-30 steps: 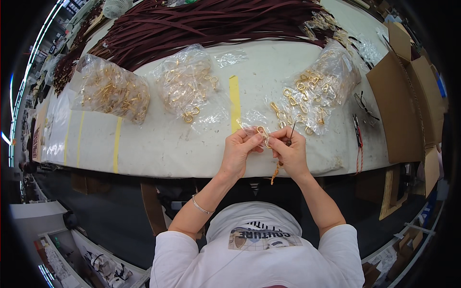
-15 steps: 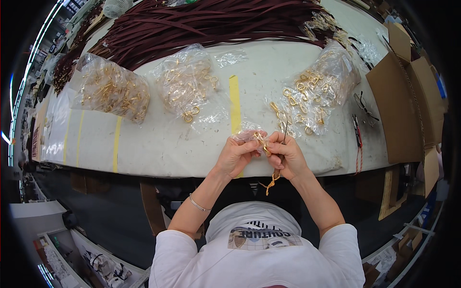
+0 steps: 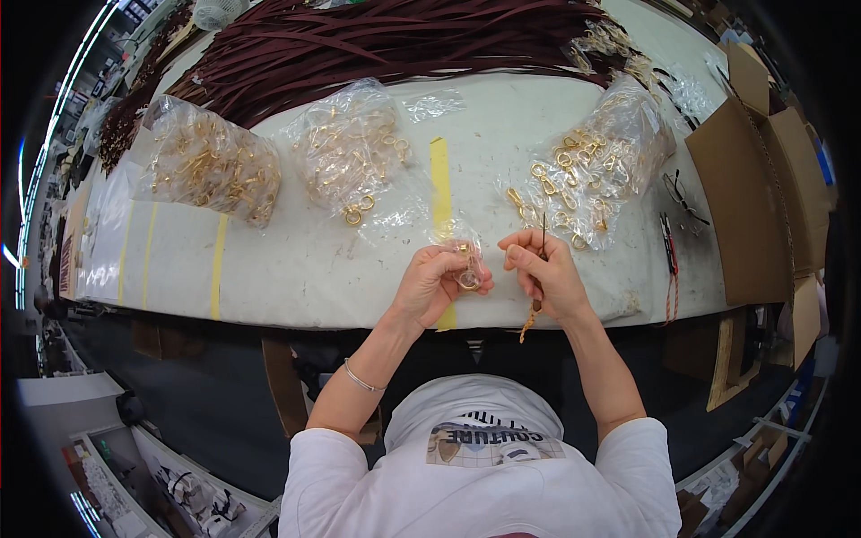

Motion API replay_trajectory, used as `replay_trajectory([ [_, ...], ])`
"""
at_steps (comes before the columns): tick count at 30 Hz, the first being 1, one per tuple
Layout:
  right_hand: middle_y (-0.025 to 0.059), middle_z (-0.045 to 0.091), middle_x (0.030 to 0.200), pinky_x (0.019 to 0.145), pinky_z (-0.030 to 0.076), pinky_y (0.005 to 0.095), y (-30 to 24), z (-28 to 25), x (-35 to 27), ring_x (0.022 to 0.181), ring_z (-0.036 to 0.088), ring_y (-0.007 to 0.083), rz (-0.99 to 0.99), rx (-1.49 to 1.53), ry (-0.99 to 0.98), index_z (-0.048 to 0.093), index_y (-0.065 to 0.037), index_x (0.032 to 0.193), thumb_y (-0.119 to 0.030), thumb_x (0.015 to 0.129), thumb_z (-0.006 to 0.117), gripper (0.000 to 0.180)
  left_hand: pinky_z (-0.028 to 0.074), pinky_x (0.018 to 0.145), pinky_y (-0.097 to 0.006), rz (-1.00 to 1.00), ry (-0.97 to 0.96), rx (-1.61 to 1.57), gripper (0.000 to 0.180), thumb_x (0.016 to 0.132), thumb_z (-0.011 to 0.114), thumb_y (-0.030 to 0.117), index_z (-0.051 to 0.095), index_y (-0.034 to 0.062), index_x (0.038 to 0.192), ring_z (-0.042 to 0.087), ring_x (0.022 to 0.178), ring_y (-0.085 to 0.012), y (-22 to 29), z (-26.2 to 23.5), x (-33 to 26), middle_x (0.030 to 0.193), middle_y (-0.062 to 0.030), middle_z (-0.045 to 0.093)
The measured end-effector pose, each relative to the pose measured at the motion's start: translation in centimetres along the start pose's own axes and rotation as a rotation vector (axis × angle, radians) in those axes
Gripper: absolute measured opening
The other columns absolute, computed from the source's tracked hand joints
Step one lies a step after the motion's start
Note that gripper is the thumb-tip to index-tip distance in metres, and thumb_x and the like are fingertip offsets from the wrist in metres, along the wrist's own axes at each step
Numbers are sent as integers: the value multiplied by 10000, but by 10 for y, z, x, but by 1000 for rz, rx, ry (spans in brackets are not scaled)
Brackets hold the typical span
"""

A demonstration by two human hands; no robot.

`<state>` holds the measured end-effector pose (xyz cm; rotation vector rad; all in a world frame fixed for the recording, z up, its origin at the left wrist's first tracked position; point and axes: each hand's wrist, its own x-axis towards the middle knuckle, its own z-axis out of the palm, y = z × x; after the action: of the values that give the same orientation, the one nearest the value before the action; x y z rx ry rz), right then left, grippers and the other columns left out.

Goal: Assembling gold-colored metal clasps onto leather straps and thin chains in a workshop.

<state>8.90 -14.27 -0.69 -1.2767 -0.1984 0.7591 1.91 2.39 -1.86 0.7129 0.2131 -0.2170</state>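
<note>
My left hand (image 3: 439,280) is closed on a gold snap hook (image 3: 468,277) with a ring, wrapped in clear plastic. A short gap to the right, my right hand (image 3: 547,271) grips a thin pointed tool (image 3: 543,229), its dark spike sticking up past the fingers. From the tool's lower end an orange braided cord (image 3: 528,326) hangs below the palm. Beyond my right hand, loose gold snap hooks (image 3: 544,182) spill from the mouth of a clear plastic bag (image 3: 641,134).
Two clear bags of gold hooks, a left bag (image 3: 211,166) and a middle bag (image 3: 350,143), lie on the pale table. Dark red straps (image 3: 395,45) are heaped along the back. Pliers (image 3: 668,244), glasses (image 3: 684,197) and an open cardboard box (image 3: 740,206) are on the right.
My hands have come apart. The right one moved right with the pointed tool, while the left keeps the plastic-wrapped snap hook, now turned with its ring toward me.
</note>
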Motion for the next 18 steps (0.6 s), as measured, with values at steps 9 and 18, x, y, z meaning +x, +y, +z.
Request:
replay_trajectory([
  [9,23,547,689,452,409,174,-6,23,15,535,510,50,-69,-121,-139,530,29,859,-67,751,617,169,463,544,-233,106,-36,384,160,821,452,103,545,-14,877,541,579,-107,-13,-2,6,676,-61,560],
  [18,37,571,665,474,408,171,5,18,21,547,513,42,-293,-401,-40,546,31,790,-28,790,545,59,481,543,-236,103,85,254,174,825,468,99,539,-31,917,539,580,-97,-17,8,8,711,-54,554],
])
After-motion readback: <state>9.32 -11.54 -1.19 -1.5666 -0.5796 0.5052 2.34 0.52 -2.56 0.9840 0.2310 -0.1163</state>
